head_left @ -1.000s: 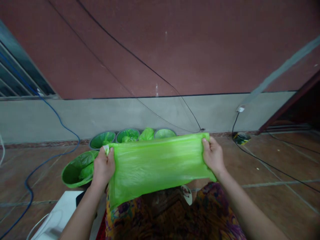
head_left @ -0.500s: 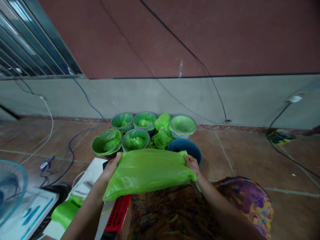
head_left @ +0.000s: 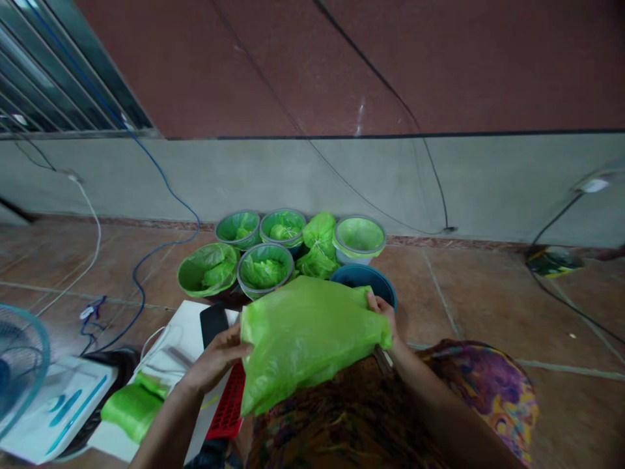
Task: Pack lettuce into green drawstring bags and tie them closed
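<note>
A thin green plastic bag (head_left: 303, 335) hangs over my lap, held by both hands. My left hand (head_left: 217, 358) grips its left edge, fingers curled under the film. My right hand (head_left: 383, 312) pinches its upper right corner, right above a blue basin (head_left: 359, 277) that has no liner. Beyond the bag stand several round basins lined with green bags (head_left: 266, 267), one of them larger and green (head_left: 205, 273), and a tied green bag bundle (head_left: 318, 244).
A roll of green bags (head_left: 131, 410), a red perforated basket (head_left: 229, 410) and a black phone (head_left: 212, 322) lie on a white board at my left. A blue fan (head_left: 22, 365) stands far left. Cables cross the tiled floor; a grey wall is behind.
The view dropped toward the floor. The bag went from stretched flat and wide to slack and bunched, lowered near the blue basin, and my left hand shifted down along its edge.
</note>
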`<state>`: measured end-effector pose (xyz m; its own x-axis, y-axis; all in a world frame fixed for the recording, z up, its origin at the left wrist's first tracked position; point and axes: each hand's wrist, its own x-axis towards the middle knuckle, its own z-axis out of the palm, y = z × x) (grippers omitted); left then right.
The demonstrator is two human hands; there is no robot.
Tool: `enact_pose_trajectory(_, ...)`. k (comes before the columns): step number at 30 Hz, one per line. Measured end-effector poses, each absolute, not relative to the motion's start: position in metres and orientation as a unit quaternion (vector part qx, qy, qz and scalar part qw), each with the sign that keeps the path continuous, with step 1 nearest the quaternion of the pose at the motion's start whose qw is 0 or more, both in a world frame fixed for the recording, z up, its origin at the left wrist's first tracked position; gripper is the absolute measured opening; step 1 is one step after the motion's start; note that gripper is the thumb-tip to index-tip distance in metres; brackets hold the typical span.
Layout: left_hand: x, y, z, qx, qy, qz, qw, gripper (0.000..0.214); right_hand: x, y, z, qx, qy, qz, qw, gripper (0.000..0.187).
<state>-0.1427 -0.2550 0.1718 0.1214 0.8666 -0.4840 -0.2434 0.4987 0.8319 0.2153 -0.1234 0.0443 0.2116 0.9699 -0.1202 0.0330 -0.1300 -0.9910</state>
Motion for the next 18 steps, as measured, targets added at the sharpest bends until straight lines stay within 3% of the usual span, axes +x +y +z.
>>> enact_pose_trajectory(3,-0.142,-0.254,0.169,0.309,0.56,0.387,0.664,0.032,0.219,-0.122,0.048,-0.606,-0.414,0.449,0.509,0.058)
enact_pose_trajectory(8,-0.149,-0.252,0.157,0.305,0.637,0.387,0.593,0.025,0.226,-0.124,0.064,-0.61,-0.416,0.455,0.499,0.056)
enact_pose_trajectory(14,-0.155,-0.249,0.145,0.315,0.733,0.409,0.443,0.015,0.23,-0.144,0.101,-0.508,-0.357,0.682,0.387,0.045)
enact_pose_trajectory(18,-0.152,-0.245,0.141,0.353,0.789,0.406,0.296,0.012,0.239,-0.156,0.11,-0.451,-0.355,0.756,0.316,0.042)
